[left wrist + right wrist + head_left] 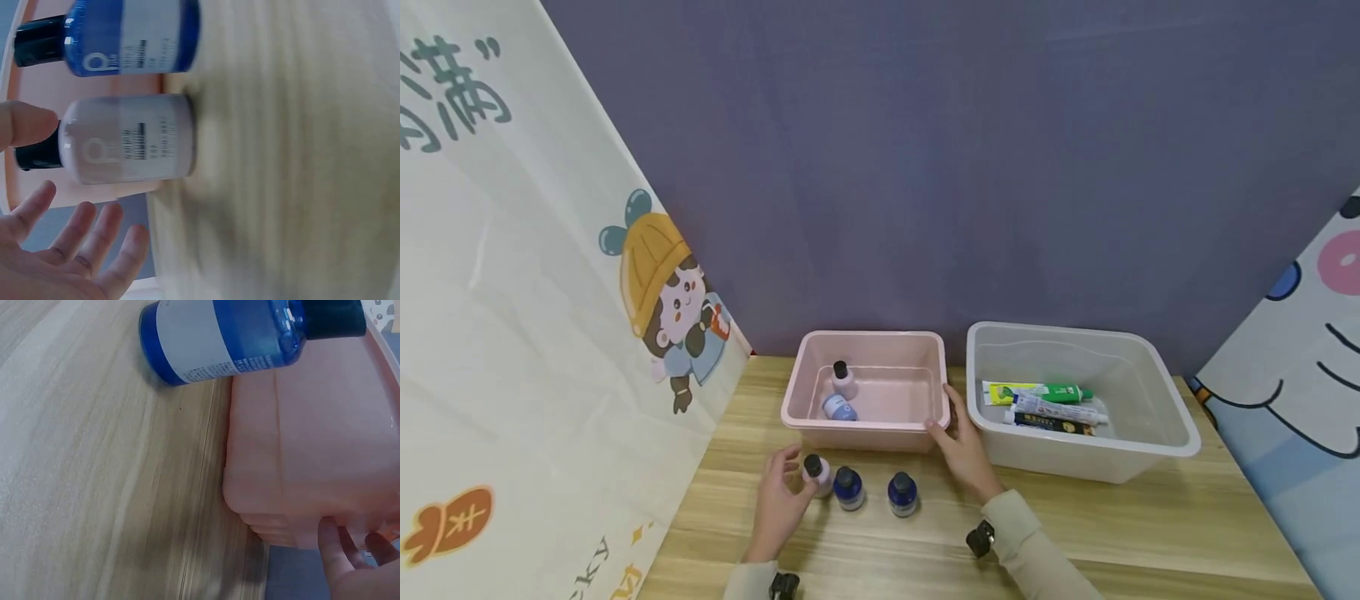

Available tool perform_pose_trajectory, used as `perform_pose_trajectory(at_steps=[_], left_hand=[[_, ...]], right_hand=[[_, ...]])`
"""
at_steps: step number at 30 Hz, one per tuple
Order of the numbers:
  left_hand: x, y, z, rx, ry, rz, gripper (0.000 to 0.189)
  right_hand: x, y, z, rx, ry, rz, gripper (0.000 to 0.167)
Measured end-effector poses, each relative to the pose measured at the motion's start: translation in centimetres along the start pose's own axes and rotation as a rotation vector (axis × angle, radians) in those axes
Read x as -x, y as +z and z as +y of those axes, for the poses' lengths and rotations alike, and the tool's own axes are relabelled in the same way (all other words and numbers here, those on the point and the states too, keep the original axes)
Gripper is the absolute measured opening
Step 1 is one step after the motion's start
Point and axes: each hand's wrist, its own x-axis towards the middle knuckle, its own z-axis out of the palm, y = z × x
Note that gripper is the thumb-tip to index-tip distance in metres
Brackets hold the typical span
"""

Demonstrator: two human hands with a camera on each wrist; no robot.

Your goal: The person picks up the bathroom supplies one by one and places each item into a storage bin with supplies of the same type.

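Observation:
A pale pink bottle (128,140) with a black cap stands on the table before the pink bin (865,436). Around its cap, apart from the bottle on one side, are the spread fingers of my left hand (780,504); the thumb (28,125) overlaps the cap, and I cannot tell if it touches. My right hand (966,454) holds the bin's front right corner between thumb and fingers. Two dark blue bottles, one (848,488) beside the pink bottle and another (902,495) further right, stand upright. Inside the bin, one pink bottle (844,382) and a blue-labelled bottle (839,407) lean or lie.
To the right, a larger white bin (1075,454) holds several toothpaste tubes, among them a green and yellow one (1037,393). Behind both bins rises a dark blue-grey backdrop (925,167). A printed white sheet (550,292) borders the wooden table on the left.

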Motion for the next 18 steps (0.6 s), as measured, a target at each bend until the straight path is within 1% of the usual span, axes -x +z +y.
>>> perform_pose_trajectory(at_steps=[2,5,8,12,15,18], left_hand=[[0.0,0.2,-0.4,-0.012,-0.019,-0.009,0.067],[-0.1,0.4,-1.0,-0.016,-0.027,-0.016,0.068],[-0.1,0.6,-1.4,0.002,-0.033,-0.020,0.069],[-0.1,0.8,-1.9,0.040,-0.035,-0.044,0.070],[0.0,1.0,-2.1,0.053,-0.031,-0.054,0.068],[0.2,1.2,-2.3,0.050,-0.036,-0.048,0.066]], right_hand=[[-0.1,0.0,0.2,-0.016,0.012,-0.008,0.074],[-0.2,0.0,0.4,-0.040,0.020,-0.016,0.075],[-0.2,0.0,0.6,-0.045,0.020,-0.020,0.074],[-0.2,0.1,0.8,-0.053,0.003,-0.016,0.074],[-0.1,0.1,0.8,-0.029,-0.002,-0.010,0.075],[0.1,0.2,0.8,0.025,0.021,0.001,0.075]])
